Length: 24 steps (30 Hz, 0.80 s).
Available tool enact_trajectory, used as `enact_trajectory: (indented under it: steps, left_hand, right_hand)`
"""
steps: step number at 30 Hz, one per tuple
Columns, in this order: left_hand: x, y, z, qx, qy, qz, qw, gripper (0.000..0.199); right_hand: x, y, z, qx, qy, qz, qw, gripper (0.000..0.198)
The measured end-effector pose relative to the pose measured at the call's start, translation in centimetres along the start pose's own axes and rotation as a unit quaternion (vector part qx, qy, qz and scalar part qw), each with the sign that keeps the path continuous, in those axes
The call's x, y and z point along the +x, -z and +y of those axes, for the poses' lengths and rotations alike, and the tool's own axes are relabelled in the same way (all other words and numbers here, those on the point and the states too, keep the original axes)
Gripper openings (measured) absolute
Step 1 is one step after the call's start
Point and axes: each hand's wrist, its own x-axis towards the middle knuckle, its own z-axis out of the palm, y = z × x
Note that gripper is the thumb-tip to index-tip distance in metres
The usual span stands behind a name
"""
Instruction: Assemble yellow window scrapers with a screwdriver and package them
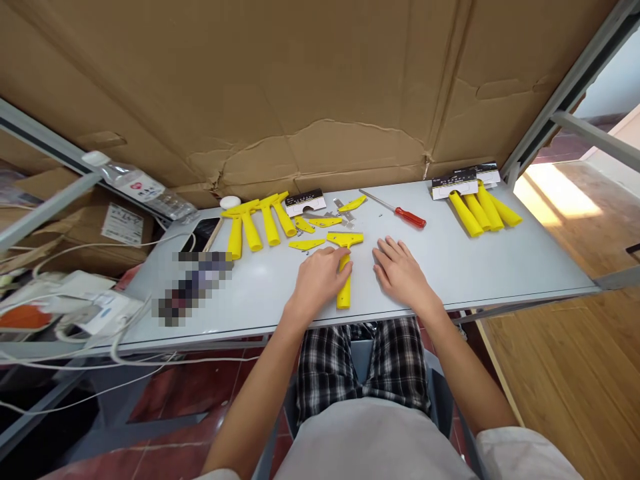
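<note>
My left hand (320, 275) is closed on the handle of a yellow T-shaped scraper (343, 297), its thumb lying across the handle. The scraper rests on the table, head pointing away from me, and part of its handle is hidden under the fingers. Flat on the tabletop to the right lies my right hand (399, 272), fingers stretched out and holding nothing. Beyond my left hand are loose yellow head plates, one being a curved plate (307, 245), with small screws and thin metal blades (345, 208) among them. A red-handled screwdriver (410, 217) lies farther back.
Several yellow scrapers (251, 230) lie in a row at the left, beside a black card (306, 202). More yellow handles (465, 215) with header cards are at the back right. A plastic bottle (145, 187), cables and a power strip (107, 310) crowd the left side. Cardboard (320, 80) walls the back.
</note>
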Motion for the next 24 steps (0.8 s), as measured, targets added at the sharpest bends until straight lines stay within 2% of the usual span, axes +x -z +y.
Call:
enact_trajectory:
  steps: [5,13,24]
  left_hand:
    - [-0.3,0.3,-0.3,0.010,-0.006,-0.015,1.000,0.046]
    - [0.6,-0.3,1.2,0.059,0.020,-0.020,0.998,0.065]
    - [2.2,-1.0,1.0,0.067,0.031,-0.027,0.997,0.059]
  right_hand:
    - [0.0,0.0,0.0,-0.003,0.004,-0.003,1.000,0.051]
    - [-0.1,0.1,-0.1,-0.001,0.002,0.003,1.000,0.053]
    - [-0.2,0.1,-0.1,0.003,0.000,0.006,1.000,0.054]
